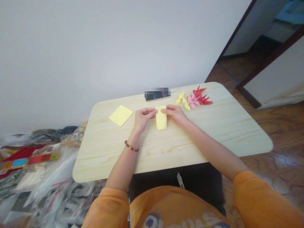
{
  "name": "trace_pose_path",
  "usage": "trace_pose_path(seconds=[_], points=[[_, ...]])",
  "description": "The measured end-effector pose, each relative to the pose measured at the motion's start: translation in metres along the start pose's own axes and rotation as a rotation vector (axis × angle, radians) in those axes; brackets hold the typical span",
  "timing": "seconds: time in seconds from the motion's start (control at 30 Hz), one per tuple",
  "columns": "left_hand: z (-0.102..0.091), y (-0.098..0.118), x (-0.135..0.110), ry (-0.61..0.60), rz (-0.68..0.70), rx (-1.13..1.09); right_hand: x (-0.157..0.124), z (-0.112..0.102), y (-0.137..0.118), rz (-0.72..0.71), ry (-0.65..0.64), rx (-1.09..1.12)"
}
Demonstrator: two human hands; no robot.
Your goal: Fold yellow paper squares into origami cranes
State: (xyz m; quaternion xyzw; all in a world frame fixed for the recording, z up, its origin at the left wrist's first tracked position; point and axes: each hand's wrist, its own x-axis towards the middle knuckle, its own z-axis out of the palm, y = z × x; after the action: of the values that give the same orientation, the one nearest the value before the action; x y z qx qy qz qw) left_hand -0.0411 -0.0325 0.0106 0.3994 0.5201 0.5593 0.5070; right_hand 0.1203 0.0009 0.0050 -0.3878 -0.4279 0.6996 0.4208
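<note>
A folded piece of yellow paper (161, 119), a narrow upright rectangle, is held just over the table between my two hands. At its upper left edge, my left hand (143, 117) pinches it between thumb and fingers. My right hand (176, 114) grips the upper right edge, its thumb lying on the front face. The fingers behind the paper are partly hidden. To the left lies a flat square sheet of yellow paper (121, 115), turned like a diamond. Beyond my right hand sit folded paper figures: yellow (182, 100), pink (193, 100) and red (204, 98).
The pale wooden table (228, 126) has rounded corners and stands against a white wall (106, 47). A phone (158, 95) lies at its back edge. Bagged goods (57, 190) are heaped on the floor at left. A doorway (251, 57) is at right.
</note>
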Motion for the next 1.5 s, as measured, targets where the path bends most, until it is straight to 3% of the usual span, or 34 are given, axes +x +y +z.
trace_pose_path(seconds=[0.7,1.07,1.23,1.5], points=[[0.0009,0.0033,-0.0014,-0.067,-0.138,-0.175,0.0011,-0.0033,0.0016,0.004,-0.046,0.037],[0.0019,0.0045,-0.0035,-0.083,-0.166,-0.229,-0.0018,0.0006,-0.0029,0.014,-0.005,0.047],[0.0012,0.0038,-0.0031,-0.078,-0.154,-0.213,-0.0006,-0.0009,-0.0016,0.005,0.008,0.052],[0.0048,-0.0026,-0.0027,0.016,-0.026,-0.042,0.002,-0.0026,0.0011,-0.054,0.1,-0.083]])
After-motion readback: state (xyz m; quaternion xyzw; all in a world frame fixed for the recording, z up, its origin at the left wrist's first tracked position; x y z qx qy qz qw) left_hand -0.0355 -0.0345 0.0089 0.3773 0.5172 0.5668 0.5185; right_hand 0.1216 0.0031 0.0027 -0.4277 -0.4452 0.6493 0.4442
